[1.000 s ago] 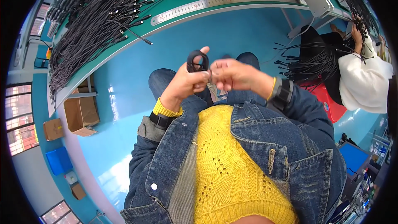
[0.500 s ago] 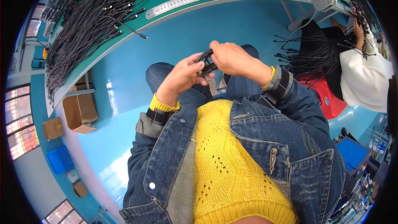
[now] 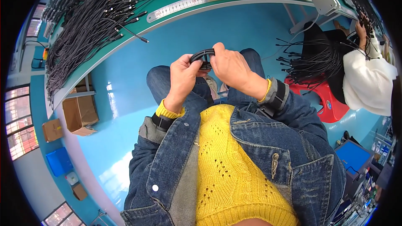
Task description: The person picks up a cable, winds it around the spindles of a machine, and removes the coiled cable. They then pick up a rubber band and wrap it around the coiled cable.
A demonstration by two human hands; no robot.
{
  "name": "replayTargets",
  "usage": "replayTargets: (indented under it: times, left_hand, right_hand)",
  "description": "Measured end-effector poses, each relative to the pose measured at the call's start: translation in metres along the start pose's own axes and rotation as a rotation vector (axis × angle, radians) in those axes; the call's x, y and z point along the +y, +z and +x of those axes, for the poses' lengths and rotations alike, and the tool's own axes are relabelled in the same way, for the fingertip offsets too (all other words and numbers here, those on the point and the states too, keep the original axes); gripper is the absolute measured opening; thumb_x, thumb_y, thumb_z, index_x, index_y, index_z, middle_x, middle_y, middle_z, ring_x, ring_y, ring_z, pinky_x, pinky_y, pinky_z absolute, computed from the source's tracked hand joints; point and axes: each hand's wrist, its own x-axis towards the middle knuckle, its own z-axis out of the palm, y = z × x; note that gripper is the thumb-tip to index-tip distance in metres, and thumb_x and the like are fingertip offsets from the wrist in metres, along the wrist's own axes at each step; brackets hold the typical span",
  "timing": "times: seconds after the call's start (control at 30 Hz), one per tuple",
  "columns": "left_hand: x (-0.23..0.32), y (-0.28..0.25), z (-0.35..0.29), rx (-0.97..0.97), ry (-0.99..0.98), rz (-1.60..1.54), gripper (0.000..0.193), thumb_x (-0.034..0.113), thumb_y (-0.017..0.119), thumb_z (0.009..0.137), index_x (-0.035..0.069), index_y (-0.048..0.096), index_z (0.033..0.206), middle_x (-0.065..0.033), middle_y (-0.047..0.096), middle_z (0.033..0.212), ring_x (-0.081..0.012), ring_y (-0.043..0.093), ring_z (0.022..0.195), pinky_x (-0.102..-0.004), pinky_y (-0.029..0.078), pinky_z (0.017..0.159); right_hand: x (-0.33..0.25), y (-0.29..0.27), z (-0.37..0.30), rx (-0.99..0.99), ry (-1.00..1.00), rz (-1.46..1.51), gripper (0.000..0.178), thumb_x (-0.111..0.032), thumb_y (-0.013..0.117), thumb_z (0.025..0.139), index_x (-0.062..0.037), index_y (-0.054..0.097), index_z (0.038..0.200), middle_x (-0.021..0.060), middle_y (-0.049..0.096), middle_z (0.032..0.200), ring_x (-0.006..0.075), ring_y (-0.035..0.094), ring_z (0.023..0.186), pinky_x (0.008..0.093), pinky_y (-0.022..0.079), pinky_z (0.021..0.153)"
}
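A coiled black cable (image 3: 202,55) hangs above my knees, wound into a small ring of several turns. Its left side is gripped by my left hand (image 3: 183,74), thumb against the coil. My right hand (image 3: 232,65) pinches the ring's right side, fingers closed around it. Both hands are in front of my lap, short of the table's edge. The cable's ends are hidden by my fingers.
On the green table (image 3: 140,27) lies a large heap of black cables (image 3: 94,29), one sticking out over the edge. A steel ruler (image 3: 197,1) runs along the front. At right, a person in white (image 3: 364,79) sits by a red stool (image 3: 331,104). A cardboard box (image 3: 79,111) stands left.
My left hand has turned upright and gripped the coil's left side. The ring now shows more openly between both hands. A hand has appeared beyond the cable heap at far left.
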Motion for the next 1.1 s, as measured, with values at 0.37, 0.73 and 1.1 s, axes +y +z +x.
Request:
replayTargets:
  times: [0.37, 0.73, 1.1]
  left_hand:
    - [0.018, 0.003, -0.01, -0.488, -0.457, -0.068, 0.023, 0.014, 0.064, 0.074, -0.001, 0.057, 0.09, -0.0065, 0.059, 0.076, -0.0115, 0.06, 0.067, -0.0229, 0.047, 0.052]
    - [0.01, 0.008, -0.009, -0.232, 0.25, 0.459, 0.019, 0.006, 0.067, 0.066, 0.0, 0.057, 0.081, -0.0056, 0.06, 0.068, -0.0157, 0.057, 0.063, -0.0296, 0.047, 0.058]
    - [-0.004, -0.047, 0.008, -0.701, -0.673, 0.393, 0.018, 0.025, 0.065, 0.074, 0.007, 0.063, 0.075, -0.0023, 0.056, 0.058, -0.0102, 0.053, 0.051, -0.0232, 0.043, 0.046]
  right_hand:
    - [0.021, -0.005, 0.01, -0.21, -0.498, 0.121, 0.023, -0.015, 0.056, 0.075, -0.0032, 0.043, 0.089, 0.017, 0.059, 0.07, 0.0367, 0.058, 0.066, 0.044, 0.045, 0.056]
    - [-0.016, -0.008, 0.014, -0.166, -0.198, 0.034, 0.028, -0.028, 0.053, 0.079, -0.0012, 0.045, 0.08, 0.0202, 0.058, 0.066, 0.038, 0.057, 0.063, 0.0468, 0.045, 0.056]
    - [0.035, 0.04, 0.009, -0.898, 0.498, 0.565, 0.037, -0.038, 0.046, 0.087, -0.0023, 0.054, 0.084, 0.0121, 0.061, 0.067, 0.0166, 0.057, 0.054, 0.0286, 0.042, 0.049]
